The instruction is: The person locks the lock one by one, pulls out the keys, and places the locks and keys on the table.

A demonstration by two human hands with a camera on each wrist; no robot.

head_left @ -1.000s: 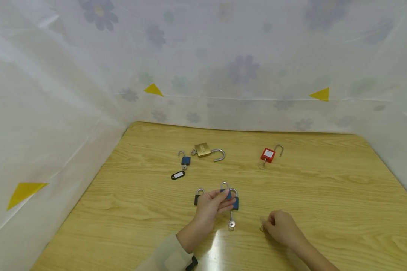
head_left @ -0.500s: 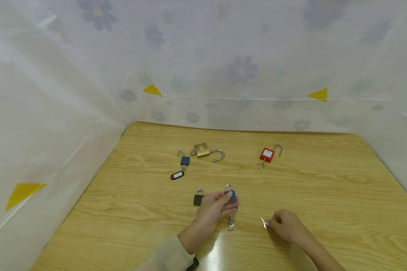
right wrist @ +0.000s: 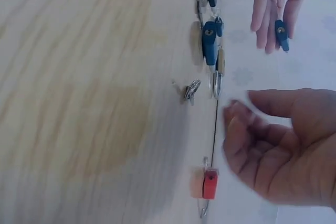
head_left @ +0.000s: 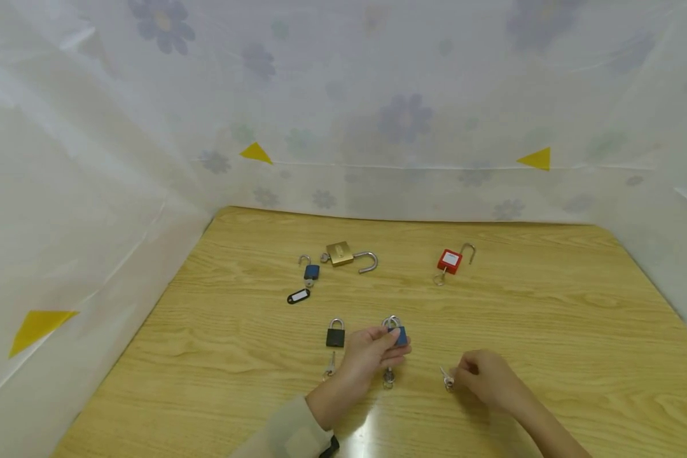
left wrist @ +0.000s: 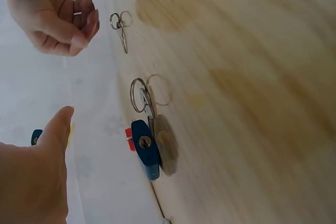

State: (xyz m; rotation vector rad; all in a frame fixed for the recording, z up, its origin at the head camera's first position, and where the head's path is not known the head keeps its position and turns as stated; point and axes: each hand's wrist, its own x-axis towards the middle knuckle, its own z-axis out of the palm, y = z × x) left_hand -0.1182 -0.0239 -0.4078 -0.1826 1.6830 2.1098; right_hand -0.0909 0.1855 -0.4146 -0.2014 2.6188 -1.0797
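Observation:
My left hand point(head_left: 363, 359) pinches a small blue padlock point(head_left: 399, 336), shackle up, between thumb and fingers. Behind that hand, a second blue padlock point(left wrist: 145, 150) stands on the table, mostly hidden in the head view. Its ringed key point(head_left: 388, 377) lies just in front of it. To the right, my right hand point(head_left: 486, 380) hovers with loosely curled fingers and holds nothing. A small set of keys on a ring point(right wrist: 190, 92) lies on the table just left of its fingertips.
Left of the left hand are a black padlock point(head_left: 335, 338) and its key point(head_left: 331, 365). Farther back lie a small blue padlock point(head_left: 312, 272) with a black tag point(head_left: 299, 296), a brass padlock point(head_left: 340, 254) and a red padlock point(head_left: 449, 261), shackles open. Patterned sheeting point(head_left: 378, 127) surrounds the table.
My left hand has moved slightly right with the blue padlock, uncovering the black padlock and its key. My right hand has let go of the ringed keys and drawn slightly away.

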